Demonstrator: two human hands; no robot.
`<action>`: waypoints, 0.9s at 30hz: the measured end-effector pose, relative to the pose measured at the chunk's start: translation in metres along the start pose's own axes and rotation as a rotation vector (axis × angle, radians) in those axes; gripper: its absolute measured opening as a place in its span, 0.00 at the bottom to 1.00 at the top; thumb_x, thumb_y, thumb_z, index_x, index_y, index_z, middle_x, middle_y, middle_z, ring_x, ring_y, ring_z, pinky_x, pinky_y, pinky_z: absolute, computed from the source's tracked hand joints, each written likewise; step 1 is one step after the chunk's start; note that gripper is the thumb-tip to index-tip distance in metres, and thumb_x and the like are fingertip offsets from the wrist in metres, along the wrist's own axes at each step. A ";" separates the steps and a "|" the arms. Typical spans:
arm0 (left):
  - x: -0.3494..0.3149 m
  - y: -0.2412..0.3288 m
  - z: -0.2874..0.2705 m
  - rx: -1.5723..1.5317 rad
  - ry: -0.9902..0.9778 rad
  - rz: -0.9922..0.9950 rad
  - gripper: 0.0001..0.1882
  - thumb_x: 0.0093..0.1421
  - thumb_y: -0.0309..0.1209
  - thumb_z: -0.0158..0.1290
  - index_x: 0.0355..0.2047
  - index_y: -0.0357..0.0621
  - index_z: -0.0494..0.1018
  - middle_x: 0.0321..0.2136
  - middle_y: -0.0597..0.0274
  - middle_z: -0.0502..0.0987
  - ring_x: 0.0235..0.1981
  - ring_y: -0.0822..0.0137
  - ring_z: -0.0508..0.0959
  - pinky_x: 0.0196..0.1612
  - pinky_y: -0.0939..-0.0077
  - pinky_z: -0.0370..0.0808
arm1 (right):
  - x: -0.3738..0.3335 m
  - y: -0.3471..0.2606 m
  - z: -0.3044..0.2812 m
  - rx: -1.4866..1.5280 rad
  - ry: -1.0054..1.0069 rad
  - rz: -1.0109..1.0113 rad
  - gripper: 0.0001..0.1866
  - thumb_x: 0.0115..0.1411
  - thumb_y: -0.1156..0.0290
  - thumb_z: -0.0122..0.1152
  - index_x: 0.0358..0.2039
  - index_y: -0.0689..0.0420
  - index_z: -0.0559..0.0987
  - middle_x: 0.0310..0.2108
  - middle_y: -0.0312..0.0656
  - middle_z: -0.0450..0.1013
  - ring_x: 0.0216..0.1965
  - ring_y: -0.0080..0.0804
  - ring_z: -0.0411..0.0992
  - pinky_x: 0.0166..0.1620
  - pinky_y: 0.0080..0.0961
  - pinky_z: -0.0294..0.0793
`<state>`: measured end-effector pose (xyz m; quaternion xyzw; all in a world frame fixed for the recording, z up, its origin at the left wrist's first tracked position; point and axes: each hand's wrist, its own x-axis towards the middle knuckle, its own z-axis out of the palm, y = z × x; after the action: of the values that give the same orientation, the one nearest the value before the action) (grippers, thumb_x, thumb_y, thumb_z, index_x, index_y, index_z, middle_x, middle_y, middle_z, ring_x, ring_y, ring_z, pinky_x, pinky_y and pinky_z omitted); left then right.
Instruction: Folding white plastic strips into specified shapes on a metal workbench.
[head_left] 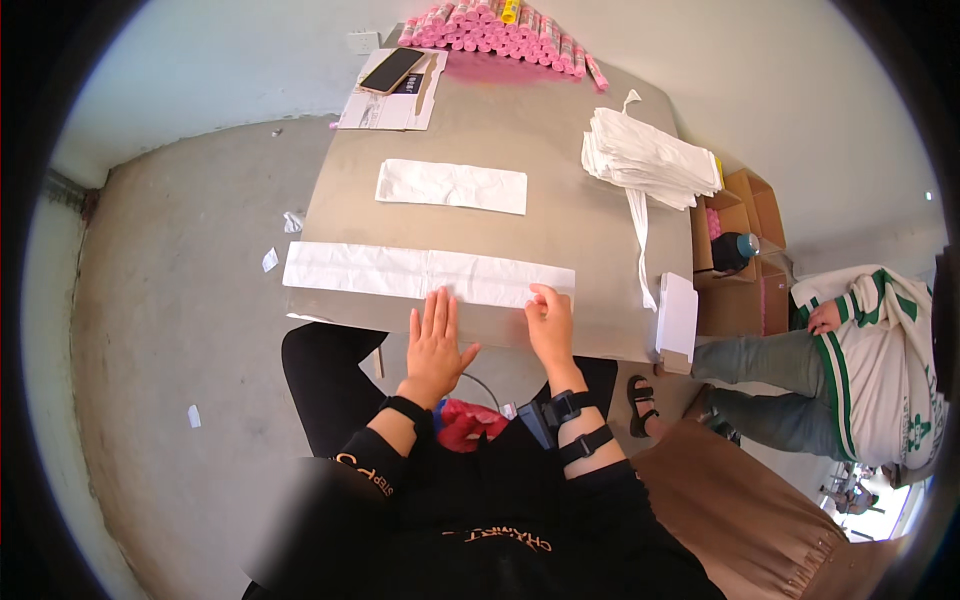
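Note:
A long, flat strip of thin white folded sheet (400, 270) lies along the near side of the table, with a crease near its middle. My left hand (435, 345) rests on its near edge, palm down, fingers stretched out. At the strip's right end, my right hand (550, 325) is closed, thumb and curled forefinger pinching the sheet near its lower edge. A shorter white folded sheet (450, 186) lies farther back, touched by neither hand. A thick stack of white folded sheets (650, 155) sits at the right, a narrow white strip (640, 245) trailing from it.
Pink rolls (500, 30) are piled at the table's far end. A phone (392, 70) lies on cardboard (415, 105) at the back left. A white box (677, 315) stands at the right corner. Beyond are cardboard boxes (735, 215), a bottle (735, 250) and another person (860, 370).

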<state>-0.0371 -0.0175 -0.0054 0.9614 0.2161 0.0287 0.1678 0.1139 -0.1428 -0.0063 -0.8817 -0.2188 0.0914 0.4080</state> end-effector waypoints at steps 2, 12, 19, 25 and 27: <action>0.000 0.002 0.000 0.011 -0.030 -0.006 0.46 0.54 0.51 0.51 0.62 0.36 0.45 0.64 0.50 0.43 0.66 0.55 0.43 0.64 0.55 0.43 | -0.002 -0.002 0.008 0.005 -0.006 -0.008 0.14 0.53 0.74 0.56 0.42 0.55 0.74 0.36 0.45 0.66 0.33 0.35 0.70 0.40 0.28 0.70; 0.002 0.002 -0.005 0.026 -0.083 -0.009 0.50 0.49 0.49 0.56 0.63 0.36 0.44 0.64 0.49 0.41 0.66 0.54 0.41 0.64 0.55 0.43 | 0.000 -0.038 0.025 -0.066 0.002 0.019 0.16 0.49 0.76 0.57 0.41 0.54 0.73 0.36 0.44 0.65 0.36 0.39 0.70 0.36 0.33 0.71; 0.011 0.010 -0.015 -0.015 -0.074 0.028 0.54 0.43 0.45 0.62 0.62 0.33 0.44 0.64 0.44 0.42 0.66 0.49 0.41 0.63 0.52 0.42 | 0.007 -0.043 0.045 -0.128 -0.082 -0.101 0.19 0.48 0.73 0.60 0.43 0.52 0.73 0.37 0.42 0.64 0.37 0.39 0.69 0.36 0.33 0.71; 0.009 -0.001 -0.007 0.020 -0.101 -0.043 0.56 0.41 0.44 0.63 0.63 0.36 0.42 0.64 0.49 0.41 0.66 0.53 0.41 0.63 0.52 0.43 | 0.006 -0.044 0.048 -0.199 -0.043 -0.165 0.19 0.48 0.72 0.61 0.43 0.52 0.73 0.36 0.42 0.64 0.34 0.37 0.69 0.36 0.32 0.71; 0.010 0.000 -0.008 0.021 -0.097 -0.036 0.56 0.41 0.43 0.63 0.63 0.36 0.42 0.64 0.49 0.41 0.66 0.53 0.41 0.64 0.52 0.43 | 0.005 -0.039 0.047 -0.195 -0.038 -0.168 0.19 0.47 0.71 0.61 0.43 0.52 0.73 0.36 0.43 0.64 0.34 0.38 0.69 0.36 0.32 0.71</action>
<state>-0.0294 -0.0112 0.0023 0.9594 0.2251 -0.0230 0.1685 0.0902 -0.0858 -0.0075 -0.8939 -0.3075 0.0516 0.3222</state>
